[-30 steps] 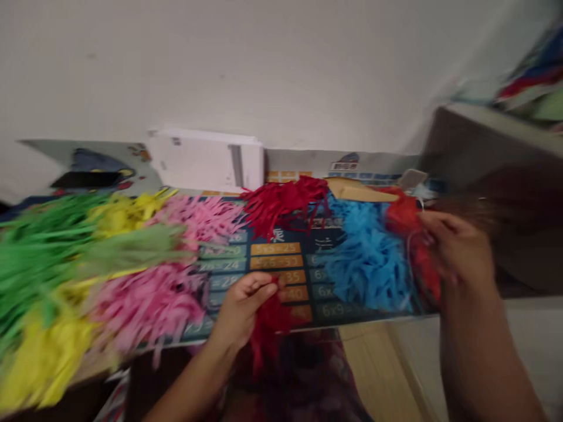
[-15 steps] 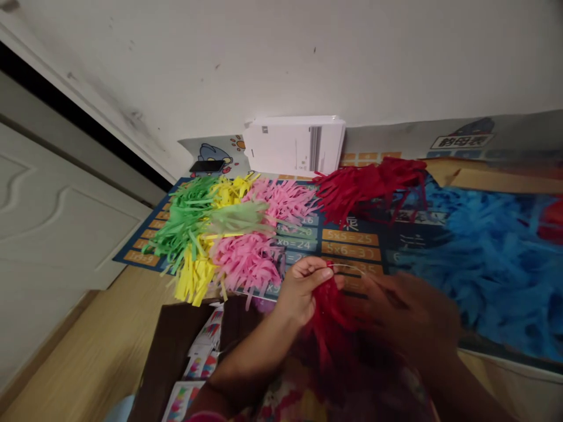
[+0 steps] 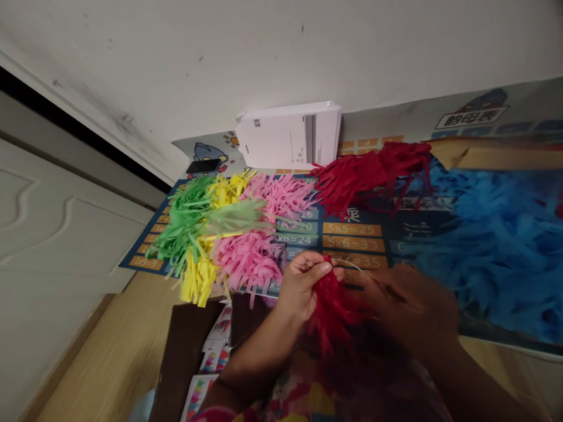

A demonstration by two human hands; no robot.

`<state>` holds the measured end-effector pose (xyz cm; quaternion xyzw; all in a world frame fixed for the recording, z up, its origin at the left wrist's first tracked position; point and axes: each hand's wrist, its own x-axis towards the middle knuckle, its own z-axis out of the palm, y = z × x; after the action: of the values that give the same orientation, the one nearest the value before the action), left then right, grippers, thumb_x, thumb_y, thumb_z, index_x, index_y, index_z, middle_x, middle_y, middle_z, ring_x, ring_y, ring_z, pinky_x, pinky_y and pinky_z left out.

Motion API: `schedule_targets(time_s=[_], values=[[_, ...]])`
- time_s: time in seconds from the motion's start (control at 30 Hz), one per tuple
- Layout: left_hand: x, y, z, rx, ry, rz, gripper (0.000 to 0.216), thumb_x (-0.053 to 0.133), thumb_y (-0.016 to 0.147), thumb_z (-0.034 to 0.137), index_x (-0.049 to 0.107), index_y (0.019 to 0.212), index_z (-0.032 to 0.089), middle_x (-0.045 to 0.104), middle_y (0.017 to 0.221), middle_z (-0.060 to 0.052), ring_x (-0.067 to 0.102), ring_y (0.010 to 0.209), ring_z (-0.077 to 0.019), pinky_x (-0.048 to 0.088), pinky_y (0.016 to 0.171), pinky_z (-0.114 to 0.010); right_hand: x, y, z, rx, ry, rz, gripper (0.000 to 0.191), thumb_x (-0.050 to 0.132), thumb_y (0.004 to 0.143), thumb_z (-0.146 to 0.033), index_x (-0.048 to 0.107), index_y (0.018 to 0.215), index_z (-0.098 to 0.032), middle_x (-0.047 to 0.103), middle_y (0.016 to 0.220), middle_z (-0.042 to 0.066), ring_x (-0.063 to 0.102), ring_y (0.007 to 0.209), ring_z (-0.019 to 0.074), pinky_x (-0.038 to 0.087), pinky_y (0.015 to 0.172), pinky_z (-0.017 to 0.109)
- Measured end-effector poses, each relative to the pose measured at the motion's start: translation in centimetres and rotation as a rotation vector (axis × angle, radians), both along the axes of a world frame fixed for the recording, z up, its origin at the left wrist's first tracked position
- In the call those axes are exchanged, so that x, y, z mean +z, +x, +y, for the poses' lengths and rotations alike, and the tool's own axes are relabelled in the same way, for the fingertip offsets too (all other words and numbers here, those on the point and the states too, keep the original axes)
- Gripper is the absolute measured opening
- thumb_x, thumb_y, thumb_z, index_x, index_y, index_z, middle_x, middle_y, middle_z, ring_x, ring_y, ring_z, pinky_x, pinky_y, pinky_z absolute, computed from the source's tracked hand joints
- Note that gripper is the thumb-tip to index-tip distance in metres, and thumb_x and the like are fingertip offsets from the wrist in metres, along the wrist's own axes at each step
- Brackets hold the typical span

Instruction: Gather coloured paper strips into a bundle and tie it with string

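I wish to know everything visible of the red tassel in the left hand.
The bright red tassel of narrow strips looks like soft paper or fabric. The left hand pinches its gathered top; the strips hang down, fanning toward the right hand. A thin pale string runs from top to that hand. It hangs at the dark blue printed sheet's near edge; lower ends are blurred.

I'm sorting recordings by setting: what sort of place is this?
Probably a room in a home, judging by the white panelled door, pale wood-look floor and dark-blue printed multiplication-table mat.
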<state>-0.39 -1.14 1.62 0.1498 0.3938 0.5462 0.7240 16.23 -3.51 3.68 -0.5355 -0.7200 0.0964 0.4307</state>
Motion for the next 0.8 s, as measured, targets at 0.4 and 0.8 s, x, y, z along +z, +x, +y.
schedule_targets(time_s=[0.4, 0.8], values=[[-0.9, 0.2, -0.8, -0.093, 0.269, 0.32, 0.036, 0.09, 0.064, 0.03, 0.06, 0.08, 0.017, 0.074, 0.071, 0.001, 0.071, 0.062, -0.0129, 0.057, 0.064, -0.023, -1.2, 1.1, 0.2, 0.186, -0.242, -0.049, 0.028, 0.052, 0.098, -0.042, 0.075, 0.102, -0.026, 0.076, 0.086, 0.003, 0.071, 0.073, 0.0204, 0.05, 0.063, 0.03], [-1.7, 0.8, -2.8, -0.154, 0.786, 1.195, 0.025, 0.072, 0.086, 0.027, 0.055, 0.103, 0.022, 0.073, 0.087, -0.001, 0.073, 0.079, -0.0172, 0.057, 0.073, -0.027, -1.6, 2.1, -0.6, 0.131, -0.03, -0.151, 0.035, 0.042, 0.103, -0.029, 0.072, 0.087, -0.021, 0.073, 0.094, 0.008, 0.069, 0.083, 0.0185, 0.054, 0.07, 0.029]])
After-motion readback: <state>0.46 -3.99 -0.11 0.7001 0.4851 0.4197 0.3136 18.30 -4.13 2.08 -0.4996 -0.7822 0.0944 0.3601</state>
